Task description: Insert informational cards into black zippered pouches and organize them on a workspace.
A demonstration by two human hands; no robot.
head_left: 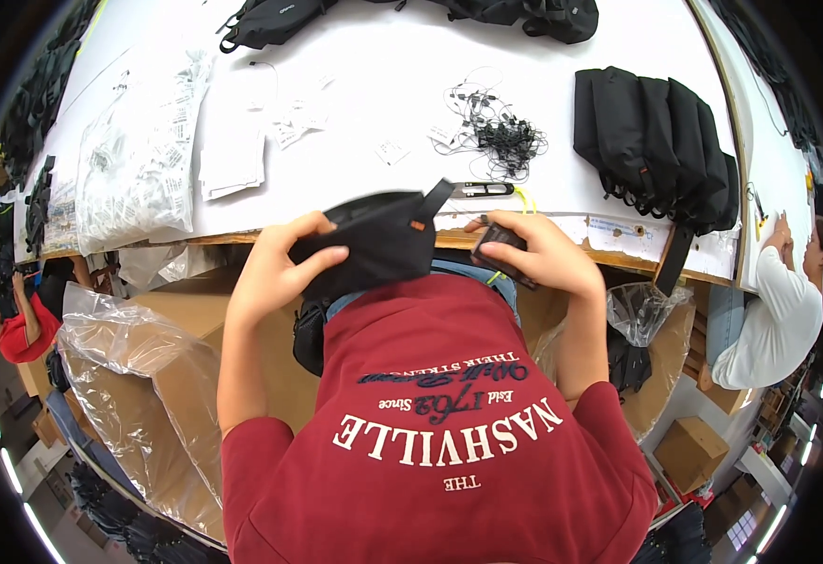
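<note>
Dark red cloth of the person's shirt lies closest, with a plastic-lined carton to its left. Just beyond, at the table's near edge, the left hand pinches a black pouch by its left side, thumb on the front face, so that it hangs tilted, its orange tag and short strap toward the right. The right hand is closed around a small dark object, held apart from the pouch; what it is cannot be told.

The step in hand looks to be handling a single pouch, one hand steadying it while the other carries the object. The next move seems to call for keeping that left pinch firm and bringing the right hand across without catching the strap.

Past the hands, snips lie on the white table; beyond them sits a tangle of black cords. Paper slips lie leftward, black bags stand rightward, and more bags lie farthest off.
</note>
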